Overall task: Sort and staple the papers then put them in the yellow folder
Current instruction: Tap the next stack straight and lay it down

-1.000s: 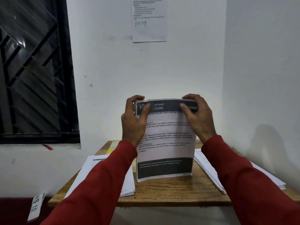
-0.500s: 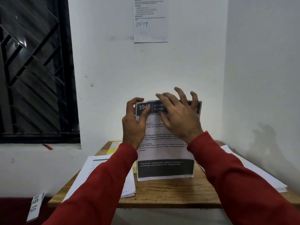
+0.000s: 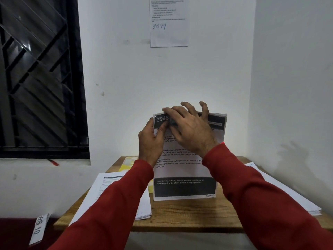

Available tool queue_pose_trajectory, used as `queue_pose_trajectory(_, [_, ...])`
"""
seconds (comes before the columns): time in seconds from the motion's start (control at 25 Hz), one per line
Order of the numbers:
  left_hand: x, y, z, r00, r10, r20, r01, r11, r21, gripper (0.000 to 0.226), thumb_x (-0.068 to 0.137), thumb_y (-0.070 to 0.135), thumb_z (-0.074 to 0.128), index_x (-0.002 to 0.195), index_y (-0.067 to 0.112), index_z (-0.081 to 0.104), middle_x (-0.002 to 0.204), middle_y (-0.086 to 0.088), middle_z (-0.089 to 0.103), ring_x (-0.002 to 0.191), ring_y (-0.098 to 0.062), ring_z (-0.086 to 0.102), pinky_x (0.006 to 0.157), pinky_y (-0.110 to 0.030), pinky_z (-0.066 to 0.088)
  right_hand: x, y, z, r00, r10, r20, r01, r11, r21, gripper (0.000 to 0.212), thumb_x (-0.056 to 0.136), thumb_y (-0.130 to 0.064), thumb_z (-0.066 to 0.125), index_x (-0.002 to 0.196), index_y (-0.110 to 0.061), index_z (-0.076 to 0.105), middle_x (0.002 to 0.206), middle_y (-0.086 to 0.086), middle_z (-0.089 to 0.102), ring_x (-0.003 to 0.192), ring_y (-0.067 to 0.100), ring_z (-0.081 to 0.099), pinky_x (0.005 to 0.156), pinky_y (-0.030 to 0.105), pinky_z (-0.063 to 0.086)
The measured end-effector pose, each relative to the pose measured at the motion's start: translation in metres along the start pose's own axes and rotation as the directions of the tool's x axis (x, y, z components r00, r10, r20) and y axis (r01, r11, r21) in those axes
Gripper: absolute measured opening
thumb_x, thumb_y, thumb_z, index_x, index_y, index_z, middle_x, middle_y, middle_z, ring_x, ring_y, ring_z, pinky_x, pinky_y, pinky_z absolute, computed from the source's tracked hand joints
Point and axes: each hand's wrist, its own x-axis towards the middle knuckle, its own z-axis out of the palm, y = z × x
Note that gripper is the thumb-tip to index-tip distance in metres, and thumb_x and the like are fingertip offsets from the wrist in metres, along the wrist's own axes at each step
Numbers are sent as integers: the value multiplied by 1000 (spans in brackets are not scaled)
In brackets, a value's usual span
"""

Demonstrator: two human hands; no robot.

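A thin set of printed papers (image 3: 183, 170) stands upright on the wooden table (image 3: 189, 213), its bottom edge on the wood. My left hand (image 3: 150, 141) grips the set's upper left corner, thumb on the front by the number 2946. My right hand (image 3: 191, 129) lies across the top of the front page with fingers spread, index fingertip at the top left corner. A yellow folder (image 3: 128, 163) lies flat at the back left of the table, mostly hidden by my left sleeve and papers. No stapler is in sight.
One paper stack (image 3: 108, 192) lies on the table's left side, another paper stack (image 3: 295, 197) on its right side. White walls close in behind and to the right. A notice sheet (image 3: 169, 22) hangs on the back wall. A barred window (image 3: 39, 74) is at left.
My right hand let go of the papers' upper right corner and slid left across the top of the page. The left hand kept its grip; the papers stayed upright.
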Motion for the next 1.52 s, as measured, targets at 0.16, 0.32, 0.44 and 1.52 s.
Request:
queue_pose_trajectory(0.16, [1, 0, 1, 1000, 1, -2, -1, 1000, 4, 25, 97, 23, 60, 119, 11, 65, 97, 5, 69, 86, -1, 66, 69, -10, 50, -4, 6, 0, 1000, -9, 19, 9, 1000, 6, 53, 95, -38, 48, 147, -32, 36, 140, -7, 52, 139, 24, 40, 113, 63, 9])
queue_pose_trajectory(0.32, [1, -1, 3, 1000, -16, -9, 16, 1000, -23, 23, 96, 26, 62, 114, 13, 66, 95, 8, 70, 83, 1, 67, 68, -16, 54, -13, 29, -3, 1000, 19, -13, -20, 999, -31, 48, 95, -39, 46, 142, -30, 43, 133, -7, 56, 132, 22, 47, 112, 63, 15])
queue_pose_trajectory(0.44, [3, -6, 3, 999, -44, -21, 43, 998, -38, 23, 95, 30, 62, 113, 16, 66, 98, 8, 71, 89, -6, 68, 75, -29, 59, -26, 59, -6, 995, 92, -48, -94, 994, -59, 43, 97, -41, 40, 138, -30, 47, 128, -7, 58, 126, 21, 51, 110, 60, 17])
queue_pose_trajectory(1.52, [-24, -96, -3, 779, -511, 364, 574, 814, -85, 16, 101, 23, 54, 106, 15, 66, 104, -6, 75, 95, -24, 73, 87, -43, 58, -87, 82, 99, 646, 460, 609, -600, -187, 778, 20, 98, -10, 56, 110, 3, 66, 107, 23, 72, 89, 33, 72, 81, 47, 59])
